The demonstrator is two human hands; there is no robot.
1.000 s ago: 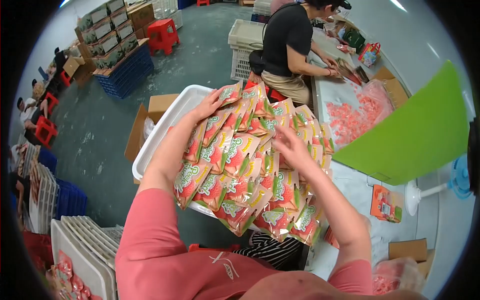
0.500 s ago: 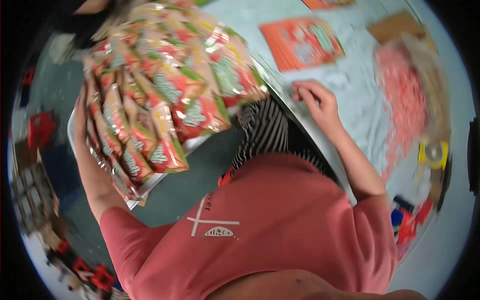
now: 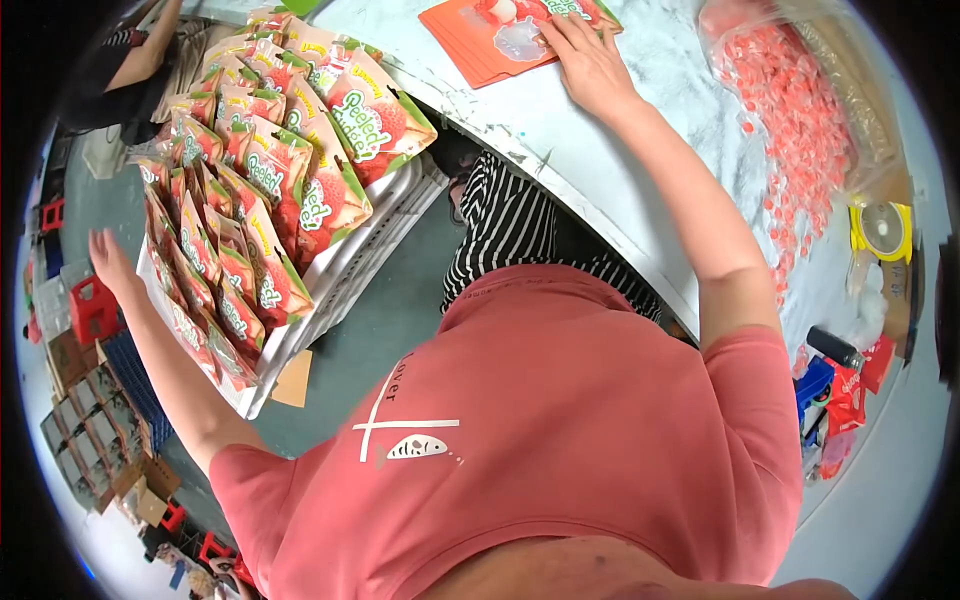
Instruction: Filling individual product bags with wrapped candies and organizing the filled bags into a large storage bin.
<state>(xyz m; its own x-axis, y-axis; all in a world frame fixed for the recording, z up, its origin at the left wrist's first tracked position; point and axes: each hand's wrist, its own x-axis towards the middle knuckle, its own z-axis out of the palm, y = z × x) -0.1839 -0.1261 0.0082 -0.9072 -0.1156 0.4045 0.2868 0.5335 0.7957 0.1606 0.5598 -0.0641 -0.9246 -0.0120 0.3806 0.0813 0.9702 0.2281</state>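
Observation:
My left hand (image 3: 112, 262) is off the left side of a white tray (image 3: 255, 392), its fingers stretched out and holding nothing. Upright in the tray stand several rows of filled red-and-green candy pouches (image 3: 275, 165). On the white table, a fanned stack of flat orange pouches (image 3: 470, 55) lies at the far edge of view. My right hand (image 3: 595, 72) rests over the right end of that stack, fingers extended and apart. Whether its fingertips pinch a pouch does not show.
A heap of small wrapped red candies (image 3: 790, 130) spills from a clear bag at the table's right. Beyond it sit a yellow tape roll (image 3: 882, 232) and a black cylinder (image 3: 835, 347). Red stools (image 3: 95, 308) stand at left. Another person's arm (image 3: 148, 55) shows at the far left.
My left hand has come away from the pouches' side and moved left. My right hand has opened from a loose curl and reached forward onto the flat pouch stack.

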